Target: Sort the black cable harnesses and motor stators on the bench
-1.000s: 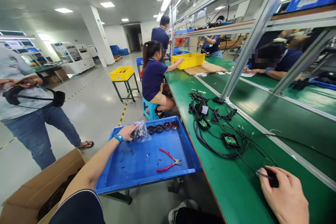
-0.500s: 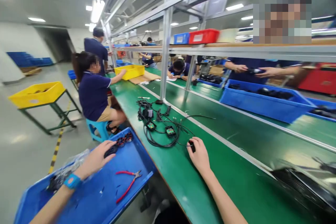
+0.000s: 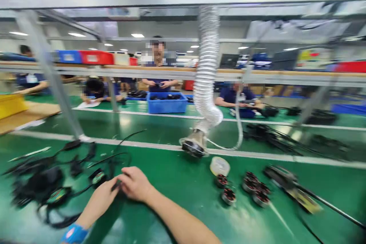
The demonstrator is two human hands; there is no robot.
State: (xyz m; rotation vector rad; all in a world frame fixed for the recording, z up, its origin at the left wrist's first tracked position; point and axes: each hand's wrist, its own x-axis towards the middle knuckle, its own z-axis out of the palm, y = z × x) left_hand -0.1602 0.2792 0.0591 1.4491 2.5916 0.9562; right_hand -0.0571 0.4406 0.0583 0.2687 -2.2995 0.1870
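My left hand point(image 3: 100, 200), with a blue wristband, meets my right hand point(image 3: 135, 185) low over the green table point(image 3: 177, 187). The fingers of both are closed around a small dark piece point(image 3: 116, 186) that is mostly hidden between them. Just left of the hands lie black cables point(image 3: 67, 219) and a small black housing with a green circuit board point(image 3: 97, 177). Another round green board point(image 3: 58, 196) rests farther left beside a black bundle point(image 3: 42, 185).
A silver flexible duct point(image 3: 206, 68) hangs down to a dark nozzle. Several motor-like coils point(image 3: 256, 188), a clear round container point(image 3: 220, 166) and a tool with a long rod point(image 3: 291, 187) lie to the right. Metal posts point(image 3: 54, 72) and people stand beyond.
The view has swung right. My left hand has left the blue tray and come to my right hand over the table. The tray and red-handled pliers are out of view.
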